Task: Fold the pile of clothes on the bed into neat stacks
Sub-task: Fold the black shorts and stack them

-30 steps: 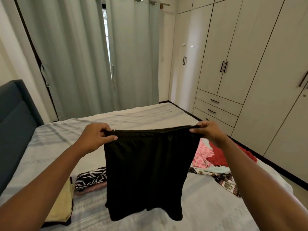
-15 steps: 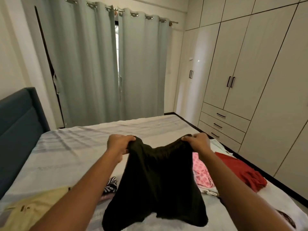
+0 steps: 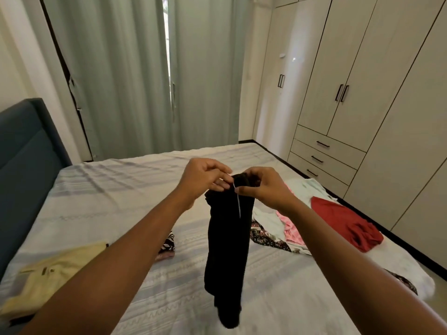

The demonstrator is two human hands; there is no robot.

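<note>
we hold the shorts point(image 3: 227, 238) halved lengthwise above the bed point(image 3: 121, 189), left hand point(image 3: 203, 176) and right hand point(image 3: 263, 184) close together, both pinching the waistband; next, we judge, lay them flat and fold crosswise.

Pale curtains point(image 3: 121, 81) behind, blue headboard point(image 3: 26, 153) left — wardrobe point(image 3: 362, 68) with drawers point(image 3: 324, 151) right

Bed point(image 3: 121, 189): yellow garment point(image 3: 55, 276) left, clothes pile point(image 3: 290, 230) right.
</note>
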